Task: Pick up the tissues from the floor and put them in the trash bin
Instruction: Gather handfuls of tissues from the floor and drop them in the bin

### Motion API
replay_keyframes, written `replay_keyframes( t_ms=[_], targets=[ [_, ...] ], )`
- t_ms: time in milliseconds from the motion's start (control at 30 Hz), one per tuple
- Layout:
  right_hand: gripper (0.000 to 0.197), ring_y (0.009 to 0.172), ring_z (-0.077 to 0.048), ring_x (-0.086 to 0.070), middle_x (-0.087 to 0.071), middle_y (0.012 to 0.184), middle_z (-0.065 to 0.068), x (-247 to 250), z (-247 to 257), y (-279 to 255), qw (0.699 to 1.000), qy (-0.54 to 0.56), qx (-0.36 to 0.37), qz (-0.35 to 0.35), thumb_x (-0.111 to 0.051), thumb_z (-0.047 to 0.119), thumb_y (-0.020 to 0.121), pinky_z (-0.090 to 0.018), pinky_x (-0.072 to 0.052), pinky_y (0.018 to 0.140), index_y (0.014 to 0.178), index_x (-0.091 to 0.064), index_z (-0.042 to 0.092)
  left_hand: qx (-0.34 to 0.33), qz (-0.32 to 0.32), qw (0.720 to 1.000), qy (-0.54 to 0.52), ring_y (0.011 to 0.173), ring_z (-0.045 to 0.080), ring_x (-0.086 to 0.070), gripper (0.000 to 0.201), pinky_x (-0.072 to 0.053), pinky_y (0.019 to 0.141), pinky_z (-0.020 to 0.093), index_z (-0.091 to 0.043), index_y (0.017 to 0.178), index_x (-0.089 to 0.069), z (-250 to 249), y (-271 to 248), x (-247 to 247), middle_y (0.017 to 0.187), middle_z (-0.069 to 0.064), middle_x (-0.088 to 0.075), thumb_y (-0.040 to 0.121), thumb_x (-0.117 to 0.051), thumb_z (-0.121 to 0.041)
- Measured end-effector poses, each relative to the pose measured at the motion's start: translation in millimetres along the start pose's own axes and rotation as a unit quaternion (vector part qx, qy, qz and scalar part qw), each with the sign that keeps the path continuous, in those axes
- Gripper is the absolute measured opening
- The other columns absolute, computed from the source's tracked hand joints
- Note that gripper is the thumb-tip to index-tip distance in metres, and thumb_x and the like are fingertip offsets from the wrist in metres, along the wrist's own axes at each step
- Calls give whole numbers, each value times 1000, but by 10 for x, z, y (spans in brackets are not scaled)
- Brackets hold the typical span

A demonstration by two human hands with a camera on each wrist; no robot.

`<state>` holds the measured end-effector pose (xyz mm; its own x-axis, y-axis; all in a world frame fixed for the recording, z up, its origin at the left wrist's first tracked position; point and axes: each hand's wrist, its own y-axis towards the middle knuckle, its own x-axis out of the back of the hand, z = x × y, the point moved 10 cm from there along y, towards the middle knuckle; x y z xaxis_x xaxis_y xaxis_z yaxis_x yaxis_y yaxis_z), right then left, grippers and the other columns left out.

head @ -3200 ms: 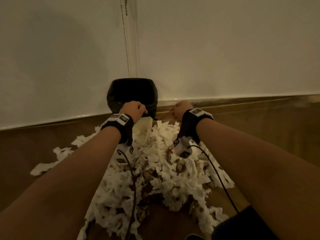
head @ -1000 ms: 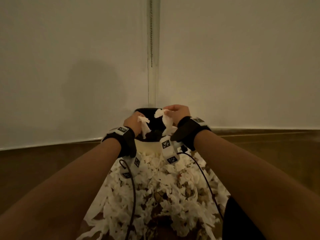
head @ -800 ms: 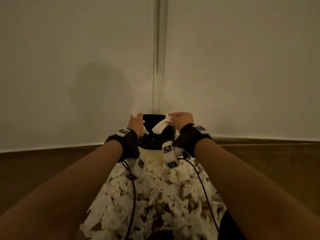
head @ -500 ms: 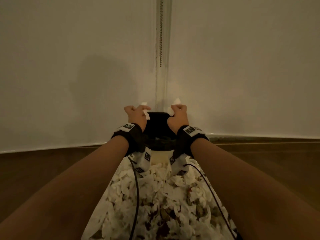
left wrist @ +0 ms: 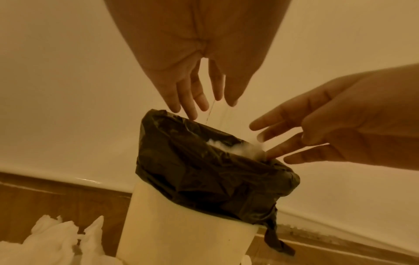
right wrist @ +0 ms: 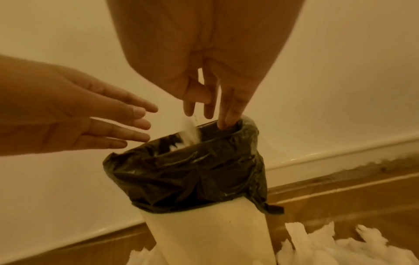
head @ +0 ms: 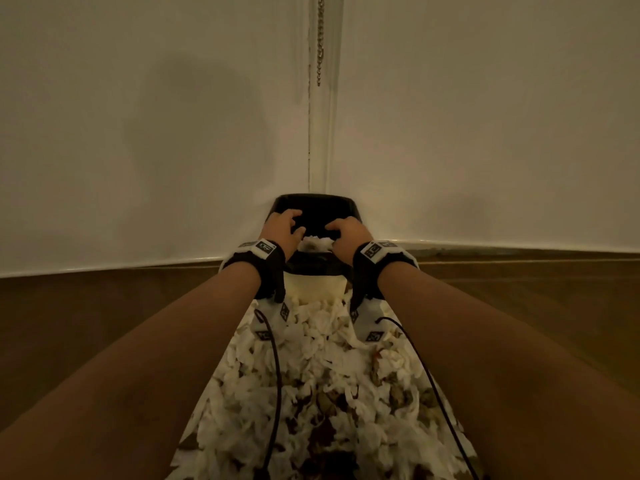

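Observation:
A cream trash bin [head: 318, 287] with a black bag liner [left wrist: 204, 172] stands on the floor against the wall. Both hands hover over its mouth with fingers spread and nothing held. My left hand [head: 282, 226] is over the left rim, seen with straight fingers [left wrist: 190, 100] in the left wrist view. My right hand [head: 348, 232] is over the right rim, one fingertip [right wrist: 223, 124] touching the liner edge. White tissue [right wrist: 190, 132] is dropping into the bag, and tissue [head: 313, 242] shows inside. A big heap of torn white tissues [head: 329, 393] covers the floor in front of the bin.
The white wall [head: 138, 133] rises right behind the bin, with a vertical trim and a hanging bead chain [head: 320, 39]. Brown wooden floor [head: 86, 323] spreads to both sides. Black cables [head: 275, 375] run from the wrist cameras over the tissue heap.
Both hands, which were gripping tissue pieces above the bin, have lowered onto its mouth and spread their fingers. The tissues have left the hands and fall into the bag.

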<state>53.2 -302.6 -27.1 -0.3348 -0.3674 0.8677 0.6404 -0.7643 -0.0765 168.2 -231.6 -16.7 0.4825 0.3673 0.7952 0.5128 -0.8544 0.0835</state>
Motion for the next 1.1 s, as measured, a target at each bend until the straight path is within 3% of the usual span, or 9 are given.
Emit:
replay_keyframes(
  t_ms=[133, 267, 333, 433, 533, 667, 767, 867, 1100],
  targets=[
    [30, 106, -26, -58, -59, 121, -11, 255, -288, -114, 990, 83, -56, -100, -46, 12, 91, -27, -45, 85, 117, -62, 13, -23, -79, 996, -36, 83, 20, -58, 21, -42, 71, 25, -17, 110, -61, -46, -148, 155, 88, 4, -61, 95, -48, -23],
    [32, 71, -23, -56, -68, 88, -13, 64, -630, -332, 986, 58, -127, -93, -49, 29, 94, -27, -43, 65, 89, -69, 5, 16, -41, 998, -52, 58, 14, -52, 15, -39, 57, 25, -24, 92, -61, 175, -500, -186, 58, -7, -49, 94, -47, -22],
    [35, 67, -24, -56, -64, 81, -12, -203, -789, -453, 985, 55, -156, -42, -48, 32, 94, -29, -43, 62, 87, -67, 3, 25, 18, 999, -15, 69, 21, -56, 16, -41, 61, 26, -22, 97, -61, 305, -693, -471, 68, -1, -57, 94, -45, -23],
    [30, 85, -29, -64, -68, 94, -14, -708, -852, -596, 987, 4, -145, 67, -48, 23, 95, -33, -52, 72, 94, -67, 0, 49, 92, 992, 75, 91, 28, -59, 21, -46, 72, 32, -19, 107, -60, 576, -931, -781, 99, 9, -65, 96, -42, -23],
    [27, 97, -30, -62, -65, 107, -14, -1107, -760, -723, 983, -65, -103, 136, -44, 18, 97, -32, -49, 78, 105, -64, 3, 91, 140, 972, 163, 110, 25, -53, 23, -42, 92, 37, -26, 109, -59, 897, -1113, -887, 118, 5, -58, 95, -42, -21],
    [34, 102, -31, -58, -60, 116, -14, -1670, -712, -956, 961, -110, -74, 244, -46, 27, 96, -31, -46, 82, 118, -60, 5, 85, 174, 949, 247, 124, 23, -41, 27, -32, 102, 42, -33, 110, -60, 1079, -1160, -917, 128, 1, -50, 94, -43, -20],
    [47, 124, -36, -45, -34, 148, -10, -2005, -841, -1134, 934, -165, -74, 307, -47, 38, 95, -44, -43, 100, 135, -47, 14, 40, 210, 934, 285, 131, 23, -30, 28, -27, 105, 45, -36, 103, -65, 1076, -1187, -1068, 136, -2, -43, 92, -47, -18],
    [49, 133, -38, -34, -3, 158, -8, -2128, -931, -1176, 919, -215, -63, 325, -41, 35, 97, -47, -37, 107, 143, -36, 19, 8, 233, 923, 307, 134, 24, -23, 28, -23, 106, 49, -40, 101, -66, 1093, -1233, -1253, 144, -2, -34, 92, -50, -20],
    [51, 123, -34, -47, -42, 142, -10, -2163, -1230, -1304, 896, -227, -102, 367, -46, 42, 93, -46, -45, 99, 136, -45, 16, 31, 285, 892, 349, 132, 26, -23, 39, -17, 107, 54, -33, 129, -48, 1286, -1289, -1487, 142, -1, -35, 93, -40, -20]
  ],
)
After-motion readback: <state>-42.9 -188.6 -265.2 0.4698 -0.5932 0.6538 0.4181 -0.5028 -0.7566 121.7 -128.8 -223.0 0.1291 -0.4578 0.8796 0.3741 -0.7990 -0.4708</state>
